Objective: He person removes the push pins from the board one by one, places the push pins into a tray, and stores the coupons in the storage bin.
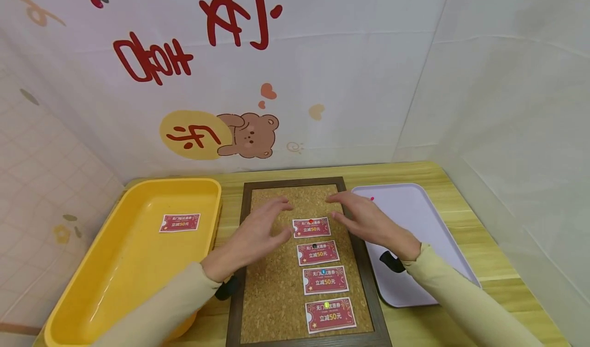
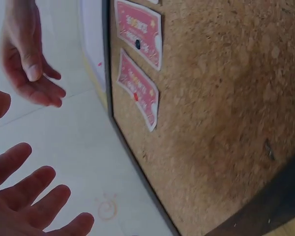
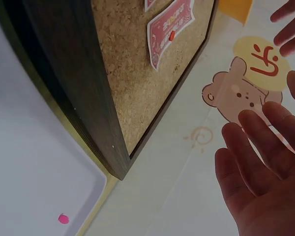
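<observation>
Above the cork board (image 1: 272,311) my left hand (image 1: 260,237) and right hand (image 1: 371,221) hover apart, holding nothing, fingers relaxed. Between them is a red coupon (image 1: 301,229) with a red push pin (image 1: 311,222) at its top edge. Below it, in a column, come a coupon with a black pin (image 1: 315,245), one with a blue pin (image 1: 323,272) and one with a yellow pin (image 1: 327,304). In the right wrist view, the top coupon (image 3: 162,29) curls off the cork at its edges around the red pin (image 3: 172,35).
A yellow bin (image 1: 69,285) at the left holds one loose coupon (image 1: 180,223). To the right, a pale lilac tray (image 1: 405,203) bears a pink pin (image 1: 372,198) near its far left corner. Behind the wooden table (image 1: 498,270) hangs a white printed curtain (image 1: 350,81).
</observation>
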Tool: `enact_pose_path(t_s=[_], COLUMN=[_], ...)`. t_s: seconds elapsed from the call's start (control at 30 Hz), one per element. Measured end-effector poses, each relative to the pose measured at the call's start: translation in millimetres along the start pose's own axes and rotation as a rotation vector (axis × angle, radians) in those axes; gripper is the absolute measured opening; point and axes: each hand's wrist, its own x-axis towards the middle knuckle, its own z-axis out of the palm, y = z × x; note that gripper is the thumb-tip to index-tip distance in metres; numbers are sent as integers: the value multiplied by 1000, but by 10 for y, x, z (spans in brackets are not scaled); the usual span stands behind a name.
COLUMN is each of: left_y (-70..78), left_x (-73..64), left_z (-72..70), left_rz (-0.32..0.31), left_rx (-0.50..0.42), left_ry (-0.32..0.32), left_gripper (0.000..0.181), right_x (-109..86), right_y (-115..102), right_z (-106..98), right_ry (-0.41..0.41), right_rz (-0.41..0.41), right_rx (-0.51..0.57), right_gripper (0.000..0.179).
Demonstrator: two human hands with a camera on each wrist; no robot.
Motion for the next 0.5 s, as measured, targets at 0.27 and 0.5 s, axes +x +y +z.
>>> enact_pose_path(t_s=[0.27,0.5], left_y=[-79,-166], left_x=[164,299], left_z=[219,348], left_rz=[12,-38], left_rx=[10,9], left_ry=[-31,-39], left_gripper=[45,39], right_x=[95,177], right_y=[-1,44], right_z=[102,200], right_ry=[-75,-135], right_rz=[13,-9], right_rx=[-2,-21], right_gripper=[32,29])
